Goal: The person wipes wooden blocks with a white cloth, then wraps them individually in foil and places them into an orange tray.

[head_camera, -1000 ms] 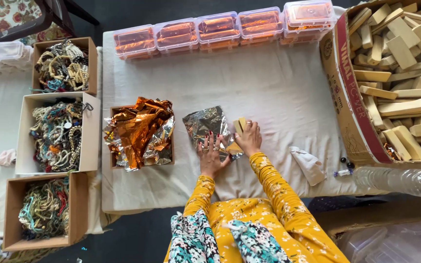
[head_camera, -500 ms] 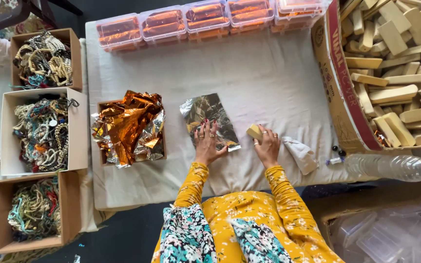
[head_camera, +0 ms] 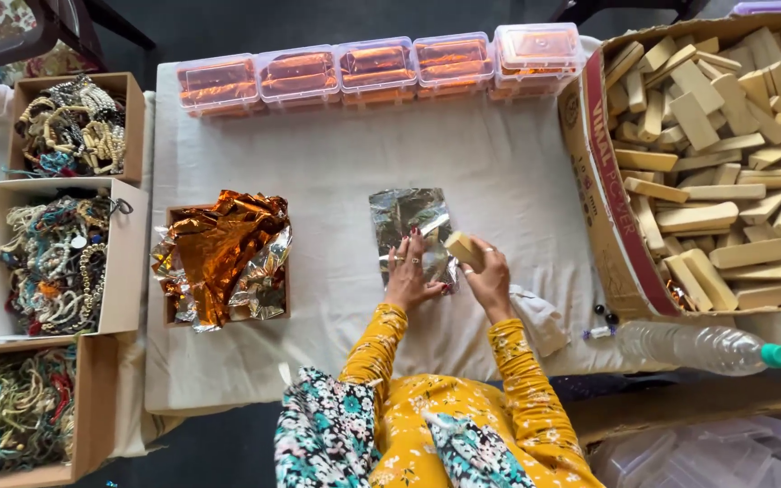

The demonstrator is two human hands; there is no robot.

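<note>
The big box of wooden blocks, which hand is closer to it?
Right. The right hand, holding a block, is nearer the box of blocks; the left hand presses the foil sheet, farther away.

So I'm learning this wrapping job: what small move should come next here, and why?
Probably set the wooden block down on the foil sheet. The right hand holds the block just above the sheet's near edge, and the left hand presses the sheet flat on the cloth.
</note>
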